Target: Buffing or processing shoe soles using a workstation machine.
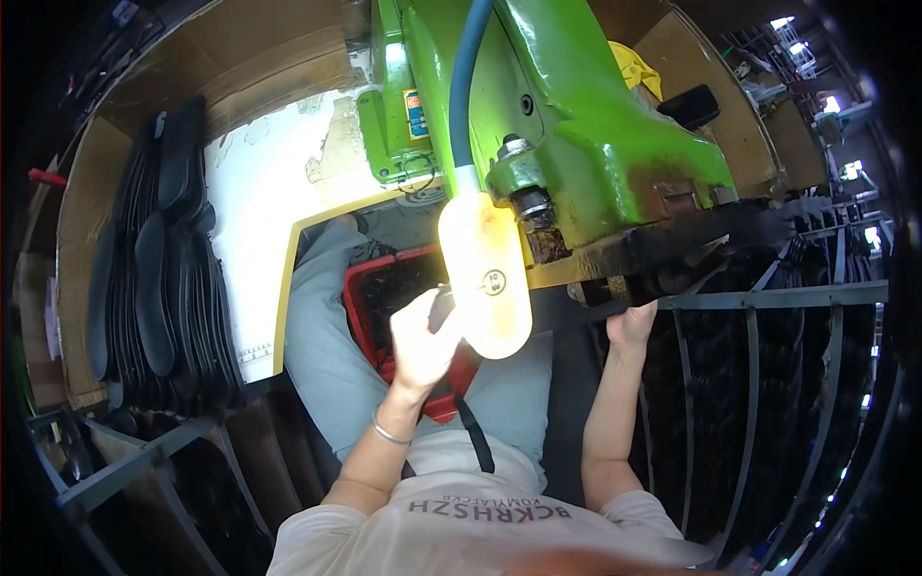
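Observation:
My left hand is raised above my lap, fingers curled, at the left edge of a glowing, rounded lamp. Something dark shows between its thumb and fingers, but the lamp hides most of it. Over to the right, my right hand reaches up under the dark lower part of a green machine. Its fingertips are mostly hidden there, and I cannot make out whether it holds anything. The lamp hangs on a blue-grey flexible neck in front of the machine.
Stacked black shoe soles stand at the left on a white tabletop with a yellow edge. A red container sits between my legs. Metal racks holding dark pieces flank me. Yellow cloth lies behind the machine.

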The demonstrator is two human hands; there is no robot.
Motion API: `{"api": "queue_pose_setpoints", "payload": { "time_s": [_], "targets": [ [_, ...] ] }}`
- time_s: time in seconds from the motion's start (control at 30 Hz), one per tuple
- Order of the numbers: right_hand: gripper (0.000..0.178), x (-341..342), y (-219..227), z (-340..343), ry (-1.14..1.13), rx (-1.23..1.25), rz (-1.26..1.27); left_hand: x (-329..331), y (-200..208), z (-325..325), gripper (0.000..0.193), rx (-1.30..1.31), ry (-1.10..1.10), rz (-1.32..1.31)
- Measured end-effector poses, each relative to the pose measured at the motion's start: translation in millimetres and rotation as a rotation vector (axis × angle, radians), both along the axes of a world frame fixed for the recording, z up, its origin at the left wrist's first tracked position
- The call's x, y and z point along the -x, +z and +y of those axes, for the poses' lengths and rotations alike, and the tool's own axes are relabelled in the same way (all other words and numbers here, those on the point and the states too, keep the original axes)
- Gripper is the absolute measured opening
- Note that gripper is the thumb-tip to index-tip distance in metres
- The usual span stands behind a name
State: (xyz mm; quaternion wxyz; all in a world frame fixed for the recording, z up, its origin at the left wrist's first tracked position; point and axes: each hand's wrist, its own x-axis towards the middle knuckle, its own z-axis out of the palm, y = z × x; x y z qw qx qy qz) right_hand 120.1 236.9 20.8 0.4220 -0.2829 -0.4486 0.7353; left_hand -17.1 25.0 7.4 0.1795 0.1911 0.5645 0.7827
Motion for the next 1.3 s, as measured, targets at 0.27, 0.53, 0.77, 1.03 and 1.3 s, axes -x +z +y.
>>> {"api": "queue_pose_setpoints", "payload": {
  "time_s": [0.27, 0.53, 0.77, 1.03, 1.3],
  "targets": [
    [0.038, 14.3, -11.0, -30.3, 0.211, -0.040, -0.066, 15.2, -19.0, -58.8, 0.022, 0.034, -0.030, -0.228],
    [0.029, 50.0, 10.9, -72.6, 0.302, -0.137, -0.042, -11.7, -62.3, -118.7, 0.017, -0.031, -0.112, -0.482],
    [0.025, 58.6, 7.1, -67.7, 0.424, -0.277, -0.065, -12.7, -34.8, -76.9, 0.029, 0.216, -0.485, -0.115],
    [0.040, 25.7, -21.6, -94.8, 0.331, -0.324, -0.232, 3.5, -2.4, 13.9, 0.015, 0.126, -0.151, 0.269],
    [0.034, -116.6, -68.9, -128.6, 0.556, 0.059, -0.515, -15.5, 0.2, 12.5, 0.015, 0.072, 0.043, 0.265]
  ]
}}
